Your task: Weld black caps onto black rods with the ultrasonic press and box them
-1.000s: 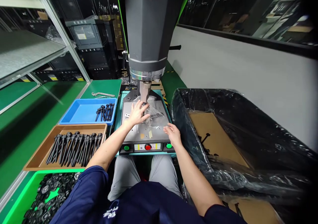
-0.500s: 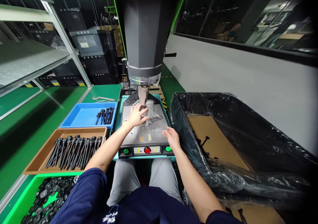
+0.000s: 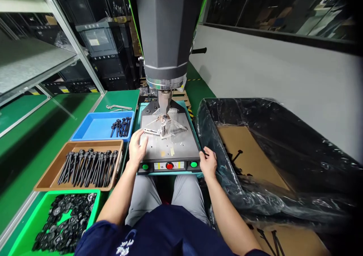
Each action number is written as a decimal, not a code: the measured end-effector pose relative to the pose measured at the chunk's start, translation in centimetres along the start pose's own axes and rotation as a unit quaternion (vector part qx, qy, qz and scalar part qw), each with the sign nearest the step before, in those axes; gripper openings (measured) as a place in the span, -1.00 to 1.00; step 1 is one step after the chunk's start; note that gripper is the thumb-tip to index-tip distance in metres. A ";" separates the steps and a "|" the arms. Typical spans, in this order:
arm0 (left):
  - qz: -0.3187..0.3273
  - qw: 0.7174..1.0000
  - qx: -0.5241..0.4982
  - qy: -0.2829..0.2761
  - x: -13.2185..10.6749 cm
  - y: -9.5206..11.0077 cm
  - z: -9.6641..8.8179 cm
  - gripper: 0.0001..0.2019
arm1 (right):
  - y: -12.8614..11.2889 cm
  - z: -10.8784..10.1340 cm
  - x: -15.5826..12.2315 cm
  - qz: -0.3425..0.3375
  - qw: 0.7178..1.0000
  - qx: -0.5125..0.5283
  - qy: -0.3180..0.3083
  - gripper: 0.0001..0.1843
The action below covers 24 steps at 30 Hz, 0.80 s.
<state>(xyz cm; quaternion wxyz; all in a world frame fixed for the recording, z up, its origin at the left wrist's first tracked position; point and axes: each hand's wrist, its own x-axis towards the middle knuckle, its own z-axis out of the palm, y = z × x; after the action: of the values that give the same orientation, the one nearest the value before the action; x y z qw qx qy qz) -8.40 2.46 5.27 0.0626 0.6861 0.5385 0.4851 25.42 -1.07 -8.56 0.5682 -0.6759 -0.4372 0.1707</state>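
A grey press machine (image 3: 166, 33) stands over a metal base plate (image 3: 181, 148). Under its horn (image 3: 165, 100), a small part (image 3: 163, 126) stands on the plate amid clear plastic film. My left hand (image 3: 138, 148) rests at the plate's front left corner, fingers loosely curled and holding nothing, close to the left green button (image 3: 145, 167). My right hand (image 3: 208, 162) lies at the front right corner beside the right green button (image 3: 193, 164), fingers curved over the edge. A red button (image 3: 169, 166) sits between the two green ones.
A brown tray (image 3: 51, 176) holds several black bolts. Behind it, a blue tray (image 3: 93, 127) holds a few more. A green bin (image 3: 22, 229) of black round parts is at the lower left. A box lined with black plastic (image 3: 255, 154) stands on the right. A wrench (image 3: 117, 107) lies behind the trays.
My left hand has come off the part under the horn and drawn back to the front left corner. My right hand slid back to the front right corner. The part now stands uncovered.
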 end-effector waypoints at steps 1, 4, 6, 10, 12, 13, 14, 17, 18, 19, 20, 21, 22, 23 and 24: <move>-0.055 0.998 0.002 0.029 -2.4 -1.0 -0.3 -0.59 | 0.8 -0.5 -0.6 -0.008 0.999 -0.030 -0.009 -0.40; -0.193 0.981 0.022 0.028 -9.3 -4.2 -0.2 -0.44 | 3.0 -1.3 -2.5 0.018 0.995 -0.061 -0.076 -0.18; -0.255 0.966 0.030 -0.014 -12.6 -5.8 0.4 -0.32 | 3.8 -1.6 -3.4 0.029 0.990 -0.076 -0.115 -0.10; -0.275 0.958 0.020 -0.084 -14.9 -7.1 0.7 -0.32 | 4.2 -2.1 -4.2 0.009 0.983 -0.109 -0.147 -0.08; -0.275 0.956 0.007 -0.100 -14.6 -7.3 0.5 -0.34 | 4.4 -2.3 -4.2 0.015 0.982 -0.109 -0.151 -0.08; -0.279 0.954 0.000 -0.105 -14.4 -7.3 0.3 -0.34 | 4.5 -2.4 -4.2 0.018 0.982 -0.108 -0.153 -0.08; -0.284 0.952 -0.008 -0.110 -14.3 -7.4 0.1 -0.34 | 4.7 -2.5 -4.2 0.020 0.982 -0.105 -0.157 -0.07; -0.293 0.949 -0.027 -0.112 -14.1 -7.7 0.0 -0.34 | 5.0 -2.5 -4.2 0.014 0.981 -0.095 -0.168 -0.08; -0.296 0.949 -0.030 -0.107 -14.2 -7.8 0.0 -0.34 | 5.1 -2.5 -4.2 0.012 0.982 -0.093 -0.165 -0.08; -0.298 0.949 -0.032 -0.100 -14.3 -7.9 0.1 -0.34 | 5.0 -2.4 -4.2 0.011 0.983 -0.093 -0.159 -0.08; -0.300 0.949 -0.032 -0.094 -14.4 -7.9 0.2 -0.34 | 5.0 -2.3 -4.3 0.012 0.984 -0.095 -0.152 -0.08; -0.300 0.949 -0.031 -0.091 -14.5 -7.9 0.3 -0.35 | 4.9 -2.2 -4.4 0.014 0.985 -0.097 -0.145 -0.09; -0.299 0.950 -0.029 -0.090 -14.5 -7.9 0.4 -0.35 | 4.7 -2.1 -4.5 0.016 0.985 -0.099 -0.140 -0.09; -0.297 0.950 -0.026 -0.091 -14.6 -7.9 0.5 -0.36 | 4.6 -2.0 -4.5 0.017 0.985 -0.101 -0.137 -0.10; -0.295 0.951 -0.021 -0.093 -14.6 -7.9 0.5 -0.36 | 4.5 -2.0 -4.6 0.017 0.986 -0.100 -0.136 -0.10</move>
<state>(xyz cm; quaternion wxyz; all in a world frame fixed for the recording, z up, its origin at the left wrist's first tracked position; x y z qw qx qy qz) -12.69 -5.74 -8.54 0.2672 0.5371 0.6985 0.3901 26.15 -5.78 -13.35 0.4301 -0.7073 -0.5136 0.2259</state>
